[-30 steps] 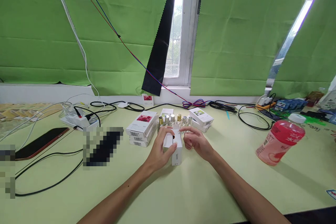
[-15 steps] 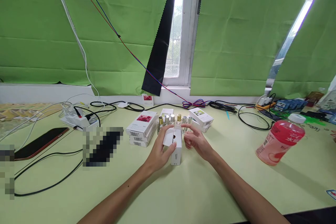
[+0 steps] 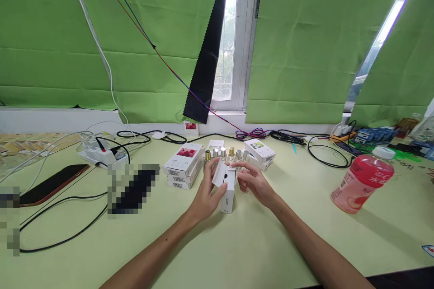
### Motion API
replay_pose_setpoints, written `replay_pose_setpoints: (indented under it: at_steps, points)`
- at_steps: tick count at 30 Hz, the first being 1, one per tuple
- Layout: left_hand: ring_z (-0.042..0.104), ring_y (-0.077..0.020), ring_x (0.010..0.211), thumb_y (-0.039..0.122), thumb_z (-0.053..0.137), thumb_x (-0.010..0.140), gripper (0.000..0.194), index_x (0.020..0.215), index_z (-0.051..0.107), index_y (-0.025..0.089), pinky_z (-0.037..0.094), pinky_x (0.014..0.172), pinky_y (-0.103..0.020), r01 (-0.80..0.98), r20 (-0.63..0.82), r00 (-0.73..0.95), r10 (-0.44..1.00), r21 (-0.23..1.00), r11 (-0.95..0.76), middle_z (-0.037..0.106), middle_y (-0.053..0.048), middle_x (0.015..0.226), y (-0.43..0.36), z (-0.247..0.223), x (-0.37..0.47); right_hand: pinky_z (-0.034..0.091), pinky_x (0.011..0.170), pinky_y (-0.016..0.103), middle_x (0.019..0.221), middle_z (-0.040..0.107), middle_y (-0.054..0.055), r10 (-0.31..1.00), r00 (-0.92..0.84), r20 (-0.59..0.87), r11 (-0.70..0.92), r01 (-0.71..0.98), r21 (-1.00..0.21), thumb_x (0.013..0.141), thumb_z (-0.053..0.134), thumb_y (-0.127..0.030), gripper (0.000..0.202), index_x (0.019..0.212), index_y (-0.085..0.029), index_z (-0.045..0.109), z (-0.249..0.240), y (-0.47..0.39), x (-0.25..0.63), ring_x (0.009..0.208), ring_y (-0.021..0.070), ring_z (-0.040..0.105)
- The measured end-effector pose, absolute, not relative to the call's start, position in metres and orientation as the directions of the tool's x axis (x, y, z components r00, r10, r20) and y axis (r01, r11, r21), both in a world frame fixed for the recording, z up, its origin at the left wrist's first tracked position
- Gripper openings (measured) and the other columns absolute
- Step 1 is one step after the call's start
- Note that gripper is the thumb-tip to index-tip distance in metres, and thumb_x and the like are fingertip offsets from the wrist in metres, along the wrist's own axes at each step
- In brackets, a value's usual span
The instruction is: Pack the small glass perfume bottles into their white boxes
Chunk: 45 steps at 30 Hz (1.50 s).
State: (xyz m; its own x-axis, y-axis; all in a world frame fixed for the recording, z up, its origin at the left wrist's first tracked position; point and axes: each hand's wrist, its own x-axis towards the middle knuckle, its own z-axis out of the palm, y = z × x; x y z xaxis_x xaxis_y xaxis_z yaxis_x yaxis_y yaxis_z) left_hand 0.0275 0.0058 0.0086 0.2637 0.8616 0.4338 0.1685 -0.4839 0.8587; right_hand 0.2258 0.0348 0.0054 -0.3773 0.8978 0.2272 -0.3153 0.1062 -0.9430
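A small white carton (image 3: 229, 195) stands upright on the table with its top end open and its flaps lifted. Wrapped around its left side, my left hand (image 3: 205, 196) is closed on it, the thumb pressed on the near edge. My right hand (image 3: 256, 180) is bent at the carton's top right, its index finger reaching onto a top flap and the other fingers curled in. What lies inside the carton cannot be seen. Just behind stand several small glass bottles with silver and gold caps (image 3: 231, 151), partly hidden by my hands.
Stacked white cartons (image 3: 185, 160) lie to the left, and more cartons (image 3: 260, 150) lie to the right of the bottles. A pink drink bottle (image 3: 362, 181) stands at the right. A phone (image 3: 54, 184), a power strip (image 3: 101, 154) and black cables (image 3: 288, 137) are on the table.
The carton's left flap has swung to a steeper slant, and the top opening shows differently. My right fingers have shifted slightly down at the top edge. My left hand keeps its hold.
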Motion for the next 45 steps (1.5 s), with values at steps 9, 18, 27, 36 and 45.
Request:
replay_pose_setpoints:
  at_steps: [9, 18, 27, 36, 45]
  points:
    - [0.064, -0.0273, 0.115, 0.042, 0.052, 0.099, 0.048, 0.139, 0.031, 0.027, 0.053, 0.094, -0.042, 0.122, 0.425, 0.287, 0.858, 0.873, -0.473, 0.06, -0.013, 0.131, 0.008, 0.007, 0.028, 0.033, 0.05, 0.026, 0.059, 0.044, -0.007, 0.899, -0.371, 0.233, 0.121, -0.301, -0.946, 0.082, 0.076, -0.041, 0.035, 0.11, -0.02, 0.072, 0.004, 0.036, 0.225, 0.053, 0.0107, 0.041]
    - [0.061, -0.0292, 0.124, 0.048, 0.055, 0.099, 0.039, 0.131, 0.048, 0.025, 0.051, 0.101, -0.044, 0.081, 0.457, 0.298, 0.838, 0.863, -0.499, 0.063, -0.012, 0.13, 0.009, 0.007, 0.028, 0.034, 0.053, 0.027, 0.056, 0.043, -0.008, 0.908, -0.355, 0.223, 0.124, -0.28, -0.952, 0.085, 0.075, -0.046, 0.038, 0.113, -0.02, 0.073, 0.001, 0.039, 0.226, 0.051, 0.01, 0.039]
    - [0.066, -0.0274, 0.117, 0.046, 0.051, 0.102, 0.038, 0.132, 0.056, 0.025, 0.052, 0.102, -0.042, 0.093, 0.474, 0.341, 0.812, 0.843, -0.531, 0.062, -0.012, 0.136, 0.01, 0.01, 0.027, 0.031, 0.051, 0.026, 0.054, 0.041, -0.008, 0.928, -0.284, 0.243, 0.15, -0.312, -0.938, 0.084, 0.076, -0.047, 0.034, 0.103, -0.018, 0.075, -0.004, 0.044, 0.225, 0.05, 0.0089, 0.035]
    - [0.066, -0.0279, 0.12, 0.039, 0.053, 0.099, 0.036, 0.127, 0.066, 0.022, 0.054, 0.103, -0.04, 0.116, 0.518, 0.31, 0.797, 0.812, -0.573, 0.069, -0.011, 0.132, 0.008, 0.014, 0.027, 0.029, 0.048, 0.025, 0.054, 0.04, -0.009, 0.942, -0.224, 0.249, 0.154, -0.37, -0.916, 0.075, 0.083, -0.045, 0.035, 0.094, -0.02, 0.069, -0.001, 0.044, 0.224, 0.048, 0.0082, 0.034]
    - [0.068, -0.0257, 0.116, 0.029, 0.048, 0.098, 0.035, 0.122, 0.073, 0.022, 0.054, 0.099, -0.037, 0.181, 0.522, 0.288, 0.803, 0.794, -0.581, 0.074, -0.007, 0.126, 0.009, 0.013, 0.025, 0.026, 0.048, 0.024, 0.055, 0.042, -0.009, 0.935, -0.231, 0.268, 0.161, -0.396, -0.904, 0.073, 0.084, -0.041, 0.032, 0.086, -0.021, 0.063, -0.003, 0.045, 0.225, 0.047, 0.0065, 0.033]
